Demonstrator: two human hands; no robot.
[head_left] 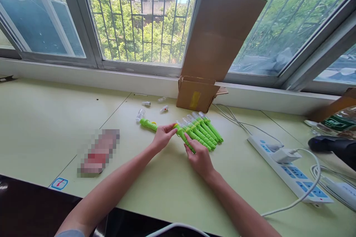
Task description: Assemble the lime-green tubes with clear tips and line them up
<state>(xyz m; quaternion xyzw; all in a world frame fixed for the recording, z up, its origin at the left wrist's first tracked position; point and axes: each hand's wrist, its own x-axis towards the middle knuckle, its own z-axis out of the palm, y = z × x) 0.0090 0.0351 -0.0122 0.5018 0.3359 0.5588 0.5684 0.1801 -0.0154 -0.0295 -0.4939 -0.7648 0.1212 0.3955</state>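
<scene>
My left hand (163, 136) pinches the yellow-ringed upper end of a bright green plastic tube (182, 134). Lower down, my right hand (199, 154) has its thumb and fingers closed on the same tube. Just to the right, several like green tubes with clear tips (209, 127) lie side by side in a slanted row. Left of my left hand lies a separate green tube (148, 124), with a clear plastic cap (140, 114) by its far end. Beyond are a small white-and-clear piece (146, 103), another with a red dot (164, 109) and a clear piece (162, 99).
A cardboard box (196, 94) stands at the back against the sill, below an upright cardboard sheet (222, 29). On the right are a white power strip (289, 172) with cables, a black object (330, 144) and a plastic bottle (340, 122). A pixelated item (100, 152) lies left.
</scene>
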